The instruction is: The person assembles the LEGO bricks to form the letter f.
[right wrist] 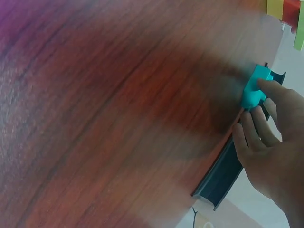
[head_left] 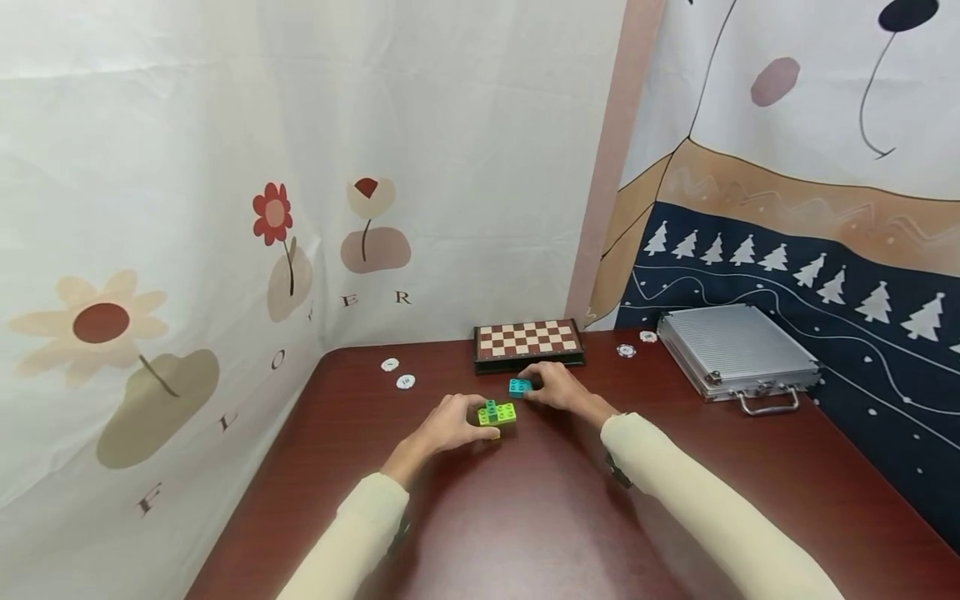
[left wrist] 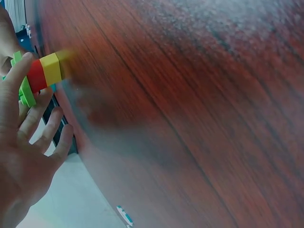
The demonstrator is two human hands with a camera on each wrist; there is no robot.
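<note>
A fabric backdrop [head_left: 465, 150] is printed with flowers; letters F, L, O, E, R can be read, one at the fold being partly hidden. Below, a dark red-brown table [head_left: 517, 533] is seen. Along its far side, a ribbed silver case [head_left: 738, 342] is placed right, a brown-and-cream checkered board [head_left: 528, 342] near middle. By the left hand [head_left: 450, 423], grip pinching, a toy-brick stack [head_left: 507, 414] is held over the table: lime studded layer, small dark-green brick [head_left: 492, 410] on top, red and yellow blocks beneath. A turquoise studded brick [head_left: 517, 387] is pinched in the right hand [head_left: 558, 387]'s grip, just before the board. Four poker chips [head_left: 406, 382] are scattered; "10" apparently marked on one.
</note>
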